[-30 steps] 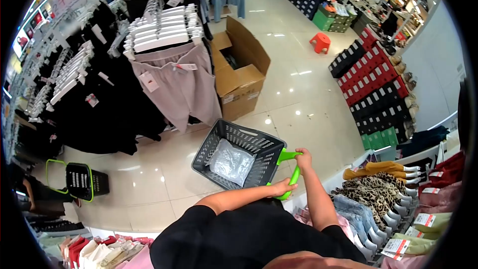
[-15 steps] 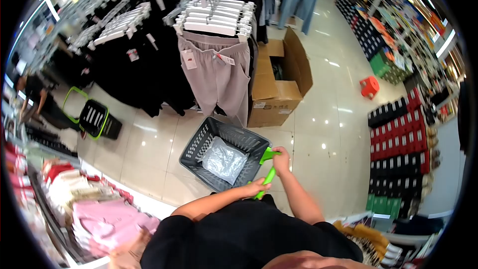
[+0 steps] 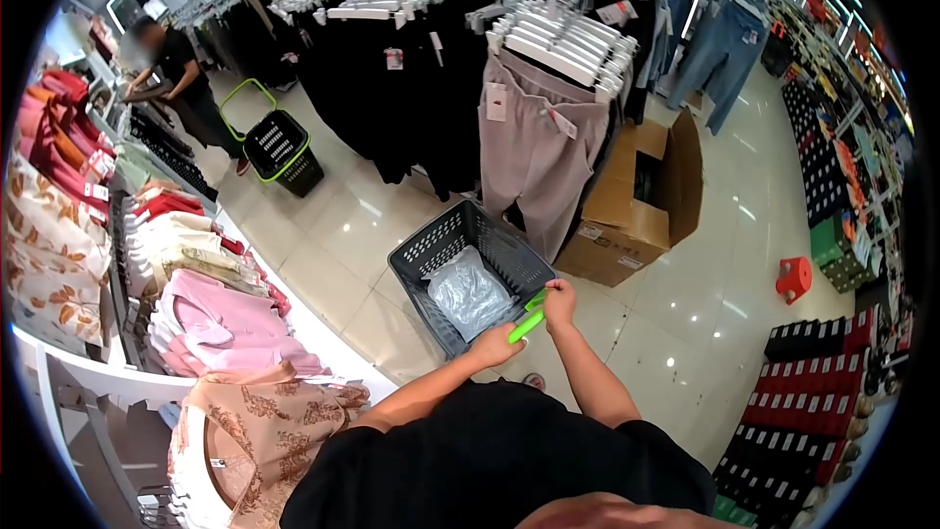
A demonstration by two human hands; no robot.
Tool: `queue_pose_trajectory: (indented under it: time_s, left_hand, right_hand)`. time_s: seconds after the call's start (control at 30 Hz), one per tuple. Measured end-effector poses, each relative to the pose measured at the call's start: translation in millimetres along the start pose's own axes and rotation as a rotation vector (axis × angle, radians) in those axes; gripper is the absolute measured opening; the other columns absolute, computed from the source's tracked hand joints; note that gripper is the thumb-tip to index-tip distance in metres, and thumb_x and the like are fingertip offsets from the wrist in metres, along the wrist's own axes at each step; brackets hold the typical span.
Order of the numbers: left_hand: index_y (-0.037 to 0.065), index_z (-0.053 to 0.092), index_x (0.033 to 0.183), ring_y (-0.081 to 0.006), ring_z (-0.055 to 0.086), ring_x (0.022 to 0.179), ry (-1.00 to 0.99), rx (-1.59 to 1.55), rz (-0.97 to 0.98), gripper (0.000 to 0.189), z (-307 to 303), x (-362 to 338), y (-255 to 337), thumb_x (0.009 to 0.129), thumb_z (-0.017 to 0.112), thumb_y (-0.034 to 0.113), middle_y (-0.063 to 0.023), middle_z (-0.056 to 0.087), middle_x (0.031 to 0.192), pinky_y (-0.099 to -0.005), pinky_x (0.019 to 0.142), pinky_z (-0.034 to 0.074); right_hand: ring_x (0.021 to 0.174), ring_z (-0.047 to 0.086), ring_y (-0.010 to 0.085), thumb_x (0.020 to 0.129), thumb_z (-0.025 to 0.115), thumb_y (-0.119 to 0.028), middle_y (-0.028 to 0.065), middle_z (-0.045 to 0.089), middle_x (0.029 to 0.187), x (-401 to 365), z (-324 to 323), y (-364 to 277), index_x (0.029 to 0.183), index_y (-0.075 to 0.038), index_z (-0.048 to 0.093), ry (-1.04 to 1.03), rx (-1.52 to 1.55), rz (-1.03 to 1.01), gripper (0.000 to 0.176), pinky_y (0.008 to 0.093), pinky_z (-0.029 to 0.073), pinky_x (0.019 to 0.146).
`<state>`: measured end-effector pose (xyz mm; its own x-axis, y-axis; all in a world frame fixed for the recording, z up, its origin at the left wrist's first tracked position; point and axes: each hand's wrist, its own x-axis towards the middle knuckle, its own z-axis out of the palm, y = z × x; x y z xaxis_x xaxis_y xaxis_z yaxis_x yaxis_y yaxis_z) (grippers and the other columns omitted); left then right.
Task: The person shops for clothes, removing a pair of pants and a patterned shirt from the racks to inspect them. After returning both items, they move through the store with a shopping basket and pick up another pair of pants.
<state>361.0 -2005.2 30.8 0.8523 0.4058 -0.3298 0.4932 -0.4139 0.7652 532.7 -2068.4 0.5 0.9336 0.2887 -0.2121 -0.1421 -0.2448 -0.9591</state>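
My left hand [image 3: 496, 346] and my right hand [image 3: 559, 303] are both closed around the bright green handle [image 3: 527, 326] of a shopping basket. In front of me is the dark grey basket [image 3: 416, 294] itself, with slotted, perforated walls. Inside it lies a clear plastic-wrapped package [image 3: 467, 291], pale and crinkled. Just beyond the basket hang mauve-grey trousers [image 3: 534, 147] with tags, clipped to white hangers.
An open cardboard box [image 3: 617, 240] stands right of the trousers. A second basket [image 3: 294, 171] with a green rim is at the left, near a person [image 3: 181, 69]. Clothes racks [image 3: 225, 323] line my left; a red stool [image 3: 793, 279] and stacked shoe boxes [image 3: 798, 402] are right.
My view has turned to the left, so the racks, cardboard box and stool appear farther right. More of the left clothes rack and the person there show. Both hands keep hold of the handle.
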Motion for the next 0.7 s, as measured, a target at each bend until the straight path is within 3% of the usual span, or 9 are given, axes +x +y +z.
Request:
queue_pose_trajectory:
  time_s: [0.07, 0.17, 0.27, 0.33, 0.5, 0.7]
  left_hand:
    - [0.004, 0.06, 0.094, -0.0396, 0.064, 0.088, -0.01, -0.054, 0.103, 0.039, -7.9, 4.5, -8.1, 0.082, 0.066, 0.04, -0.0218, 0.065, 0.088, -0.0445, 0.077, 0.05]
    - [0.004, 0.059, 0.09, -0.04, 0.064, 0.085, 0.001, -0.061, 0.088, 0.037, -26.0, 3.4, -12.0, 0.082, 0.064, 0.039, -0.0218, 0.065, 0.087, -0.0459, 0.075, 0.049]
    - [0.005, 0.06, 0.093, -0.0397, 0.064, 0.085, -0.049, -0.031, 0.056, 0.035, -44.3, 8.9, -23.6, 0.082, 0.063, 0.039, -0.0212, 0.066, 0.088, -0.0466, 0.076, 0.049]
    - [0.007, 0.062, 0.095, -0.0387, 0.064, 0.086, -0.014, -0.078, 0.136, 0.034, -53.5, 13.0, -34.3, 0.081, 0.064, 0.039, -0.02, 0.066, 0.089, -0.0464, 0.076, 0.049]
    - [0.006, 0.061, 0.087, -0.0399, 0.063, 0.084, -0.047, -0.116, 0.13, 0.032, -88.6, 23.9, -42.8, 0.079, 0.067, 0.036, -0.0207, 0.065, 0.086, -0.0478, 0.074, 0.049]
    - [0.01, 0.067, 0.096, -0.037, 0.064, 0.084, -0.031, -0.188, 0.148, 0.029, -120.0, 39.5, -51.4, 0.079, 0.069, 0.034, -0.0174, 0.068, 0.089, -0.044, 0.075, 0.05]
  right_hand:
    - [0.074, 0.056, 0.015, 0.079, 0.052, 0.003, 0.0055, 0.062, 0.078, -1.7, 8.6, -7.0, 0.083, -0.003, 0.065, -0.004, -0.032, -0.003, 0.015, 0.0287, 0.044, 0.068]
    - [0.07, 0.058, 0.0175, 0.079, 0.053, 0.001, 0.0082, 0.064, 0.075, -3.4, 24.3, -14.5, 0.082, -0.001, 0.066, 0.068, -0.071, -0.02, 0.013, 0.031, 0.047, 0.066]
    - [0.073, 0.056, 0.0137, 0.081, 0.054, 0.0, 0.0046, 0.063, 0.076, -1.3, 39.2, -11.6, 0.081, -0.001, 0.066, 0.047, -0.014, -0.044, 0.011, 0.0272, 0.044, 0.068]
    - [0.072, 0.055, 0.0124, 0.082, 0.055, -0.001, 0.0041, 0.062, 0.075, 3.4, 50.5, -4.4, 0.08, -0.001, 0.065, 0.043, -0.024, -0.035, 0.01, 0.0264, 0.043, 0.067]
    - [0.069, 0.06, 0.0174, 0.084, 0.058, -0.007, 0.0071, 0.065, 0.073, 9.9, 73.8, -12.8, 0.082, -0.002, 0.067, 0.057, -0.116, -0.015, 0.011, 0.0314, 0.047, 0.067]
    - [0.069, 0.058, 0.0159, 0.082, 0.056, -0.009, 0.0074, 0.062, 0.071, 17.4, 92.7, -29.1, 0.081, -0.001, 0.067, -0.047, -0.23, -0.06, 0.013, 0.0306, 0.045, 0.064]
